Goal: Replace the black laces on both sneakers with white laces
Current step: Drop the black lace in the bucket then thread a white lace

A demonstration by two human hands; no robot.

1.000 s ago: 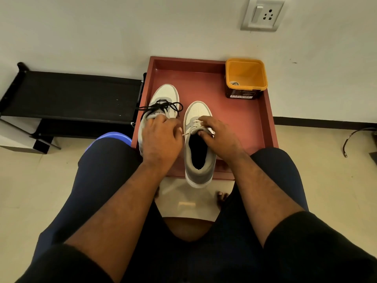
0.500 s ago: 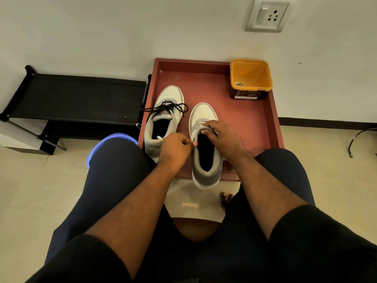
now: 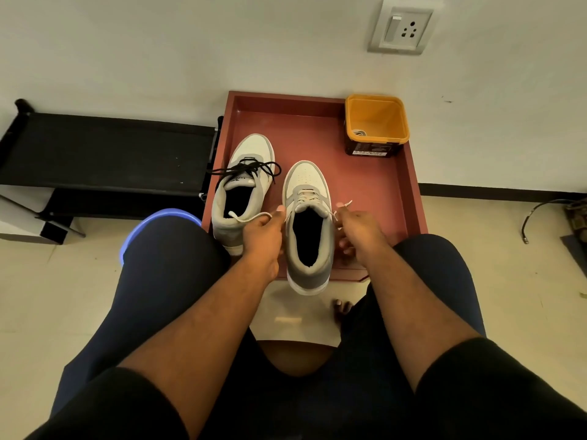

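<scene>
Two white and grey sneakers stand side by side on a red tray [image 3: 374,198]. The left sneaker [image 3: 244,188] carries loose black laces [image 3: 251,169] across its tongue. The right sneaker [image 3: 309,223] is threaded with a white lace [image 3: 306,196]. My left hand [image 3: 263,233] pinches one white lace end, which trails left over the left sneaker's opening. My right hand [image 3: 355,227] pinches the other white lace end at the right side of the right sneaker. Both hands are level with that shoe's collar, one on each side.
An orange square tub [image 3: 376,125] with something small inside stands in the tray's far right corner. A black low rack [image 3: 104,150] sits to the left against the wall. A blue stool edge [image 3: 152,223] shows beside my left knee. A cable [image 3: 536,214] lies on the floor at right.
My hands have moved apart from over the right sneaker's tongue, each drawing a white lace end out to its side. The left sneaker has not moved.
</scene>
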